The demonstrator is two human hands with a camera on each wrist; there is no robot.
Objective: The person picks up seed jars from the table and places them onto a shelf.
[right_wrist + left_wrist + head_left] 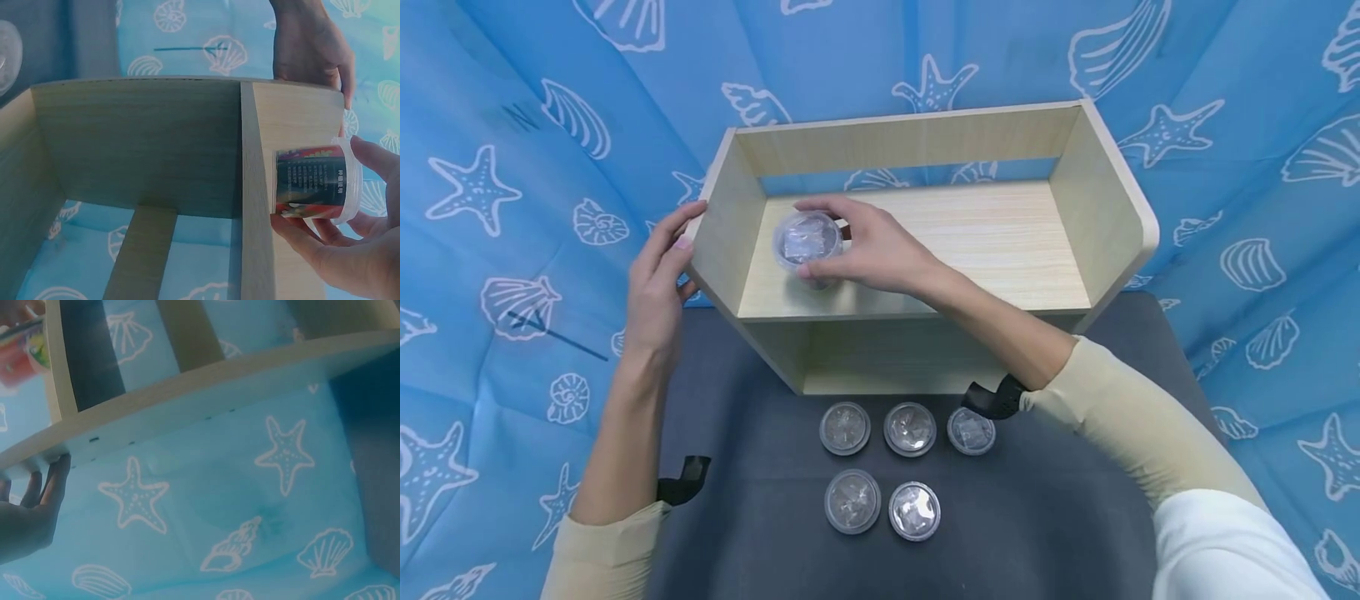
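My right hand (880,250) grips a round clear-lidded tub (807,239) at the left end of the wooden shelf unit's (985,242) upper board. In the right wrist view the tub (315,182) shows a dark and red printed label, with the fingers and thumb of my right hand (356,237) around it. My left hand (658,287) rests against the outside of the unit's left side panel, fingertips at its edge. The left wrist view shows the fingers of my left hand (34,509) touching the panel (187,394).
Several round lidded tubs, among them one at the front (914,511), stand in two rows on the dark table (760,517) before the unit. A blue curtain (497,250) with white shells and starfish hangs behind and at both sides.
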